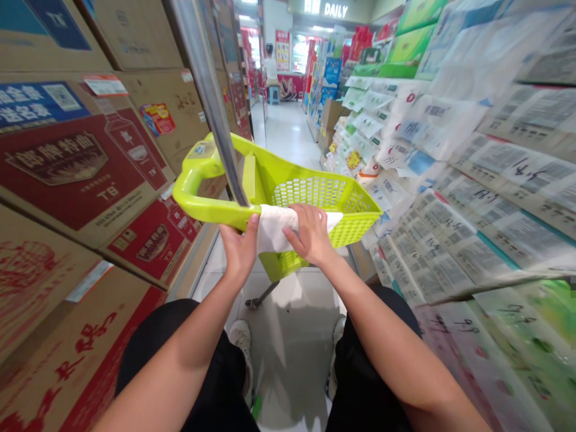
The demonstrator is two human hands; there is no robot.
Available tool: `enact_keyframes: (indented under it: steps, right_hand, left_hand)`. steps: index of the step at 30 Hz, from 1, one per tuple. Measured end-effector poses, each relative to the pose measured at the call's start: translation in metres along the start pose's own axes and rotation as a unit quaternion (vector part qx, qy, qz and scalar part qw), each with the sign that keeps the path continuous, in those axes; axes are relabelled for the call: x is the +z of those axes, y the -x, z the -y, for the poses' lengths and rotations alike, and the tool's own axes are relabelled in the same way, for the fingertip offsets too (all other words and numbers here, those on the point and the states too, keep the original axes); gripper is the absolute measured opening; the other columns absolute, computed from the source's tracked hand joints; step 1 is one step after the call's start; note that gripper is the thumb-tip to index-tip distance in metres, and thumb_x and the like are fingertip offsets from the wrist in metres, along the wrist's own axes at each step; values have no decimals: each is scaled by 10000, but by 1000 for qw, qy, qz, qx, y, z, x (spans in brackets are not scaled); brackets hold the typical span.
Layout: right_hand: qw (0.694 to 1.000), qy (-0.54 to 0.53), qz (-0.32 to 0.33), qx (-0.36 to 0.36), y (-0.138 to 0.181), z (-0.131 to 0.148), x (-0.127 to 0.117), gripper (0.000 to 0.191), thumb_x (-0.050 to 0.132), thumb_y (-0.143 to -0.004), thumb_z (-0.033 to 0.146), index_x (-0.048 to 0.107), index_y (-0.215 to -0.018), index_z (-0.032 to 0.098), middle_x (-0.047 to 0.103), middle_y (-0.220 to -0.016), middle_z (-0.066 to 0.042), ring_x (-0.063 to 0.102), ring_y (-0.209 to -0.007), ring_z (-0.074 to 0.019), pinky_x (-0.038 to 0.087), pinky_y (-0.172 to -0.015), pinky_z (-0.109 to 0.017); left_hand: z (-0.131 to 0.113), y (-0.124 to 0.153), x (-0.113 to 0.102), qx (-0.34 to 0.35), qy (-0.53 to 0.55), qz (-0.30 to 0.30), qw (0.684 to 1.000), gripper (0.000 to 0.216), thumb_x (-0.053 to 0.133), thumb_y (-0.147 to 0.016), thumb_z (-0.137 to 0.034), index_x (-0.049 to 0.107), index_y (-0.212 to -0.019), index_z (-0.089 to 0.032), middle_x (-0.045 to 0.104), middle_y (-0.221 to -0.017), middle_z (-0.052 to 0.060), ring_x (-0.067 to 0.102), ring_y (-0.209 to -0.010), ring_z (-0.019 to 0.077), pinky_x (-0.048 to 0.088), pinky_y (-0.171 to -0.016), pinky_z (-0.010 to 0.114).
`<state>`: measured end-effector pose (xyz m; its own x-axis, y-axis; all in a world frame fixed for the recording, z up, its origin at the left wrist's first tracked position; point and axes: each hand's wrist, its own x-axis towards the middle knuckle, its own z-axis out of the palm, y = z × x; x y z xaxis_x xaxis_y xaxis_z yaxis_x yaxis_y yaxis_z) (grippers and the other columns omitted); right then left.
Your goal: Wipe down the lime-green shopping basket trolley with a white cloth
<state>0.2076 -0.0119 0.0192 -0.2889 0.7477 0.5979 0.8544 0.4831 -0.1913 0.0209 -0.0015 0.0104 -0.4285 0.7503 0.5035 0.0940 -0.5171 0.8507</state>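
Basket cart [355,234]: lime grn-yel. all over, walls patterned w/ rows of small holes
Cloth [272,231]: plain wht
Pole [211,84]: silver-gry, metallic
T8 carton [58,156]: dk red front, cream lettering + line-drawn bottle, brn edges
Banner [33,108]: bl., wht lettering, b&w QR patch
Bottom L carton [108,348]: brn, red brush-style characters, red band
Price tag [105,85]: wht w/ orange-red strip
R shelf packs [508,165]: wht, gry print blocks, blk handwritten nos.
Low R packs [531,336]: pale w/ grn
Top boxes [411,48]: bright grn
Trousers [360,372]: solid blk
Shoes [240,336]: off-wht
Floor [288,336]: pale gry tile, thin dk joints
Stool [273,94]: lt bl.
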Motion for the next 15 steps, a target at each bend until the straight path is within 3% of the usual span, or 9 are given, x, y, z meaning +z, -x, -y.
enact_keyframes:
  steps: [3, 7, 15]
  right_hand:
    - [1000, -13, 5, -10, -2, -7, -3, 633, 288, -1081, 606, 454, -1508, 168, 554, -1478, -145, 468, -1354, -296, 268, -1186, -457]
    - [999, 13, 38, 24, 3, -39, -9, 582, 264, -1092, 575, 527, -1463, 212, 631, -1338, -121, 525, -1241, -287, 326, -1146, -437]
    - [983, 108, 37, 142, 27, -111, -18, 543, 269, -1085, 543, 640, -1306, 215, 664, -1234, -142, 542, -1230, -330, 324, -1161, -537]
  left_hand:
    - [-3, 1, 4, -2, 6, 30, 1000, 434, 739, -850, -553, 624, -1045, -183, 737, -1073, 106, 716, -1006, 260, 584, -980, 444]
    - [-5, -7, 6, -31, 20, 28, 999, 473, 752, -824, -569, 633, -1049, -170, 741, -1087, 114, 726, -1029, 282, 598, -964, 437]
    - [5, -27, -3, 6, 23, -24, 999, 718, 760, -815, -579, 445, -1384, -274, 618, -1395, 99, 612, -1347, 275, 492, -1170, 429]
